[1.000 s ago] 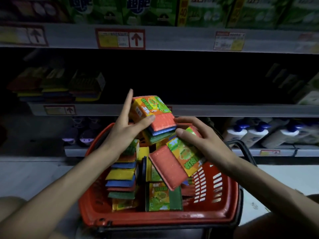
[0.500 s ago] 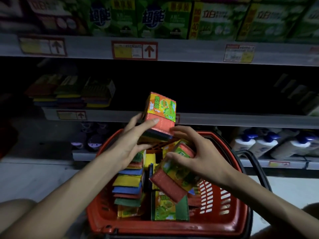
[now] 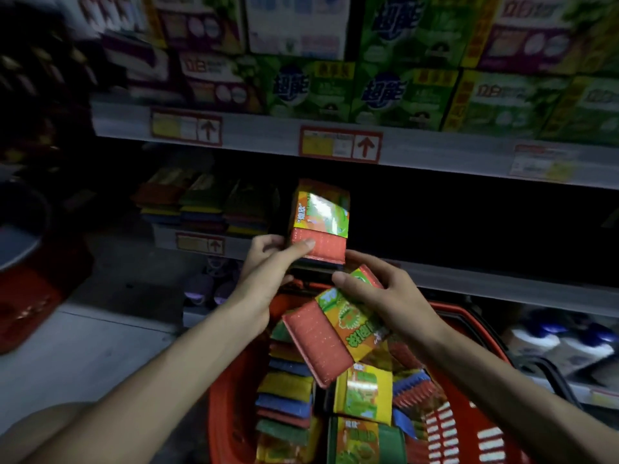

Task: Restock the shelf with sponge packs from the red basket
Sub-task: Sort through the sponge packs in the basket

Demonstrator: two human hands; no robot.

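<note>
My left hand (image 3: 268, 266) grips a sponge pack (image 3: 320, 219) with an orange-green label and red sponge face, held up in front of the dark middle shelf (image 3: 469, 283). My right hand (image 3: 382, 293) holds a second sponge pack (image 3: 338, 333), tilted, just above the red basket (image 3: 469, 440). The basket sits low in front of me and holds several more packs, stacked and on edge. Several sponge packs (image 3: 204, 202) lie stacked on the shelf to the left of the raised pack.
Green and purple detergent boxes (image 3: 385, 92) fill the shelf above, with price tags (image 3: 340, 145) on its edge. White bottles (image 3: 562, 346) stand on the low shelf at right. Another red basket (image 3: 30, 296) sits at far left on the floor.
My left hand has lifted its pack higher, up to the middle shelf opening. My right hand has raised the second pack out of the basket. The view has tilted upward.
</note>
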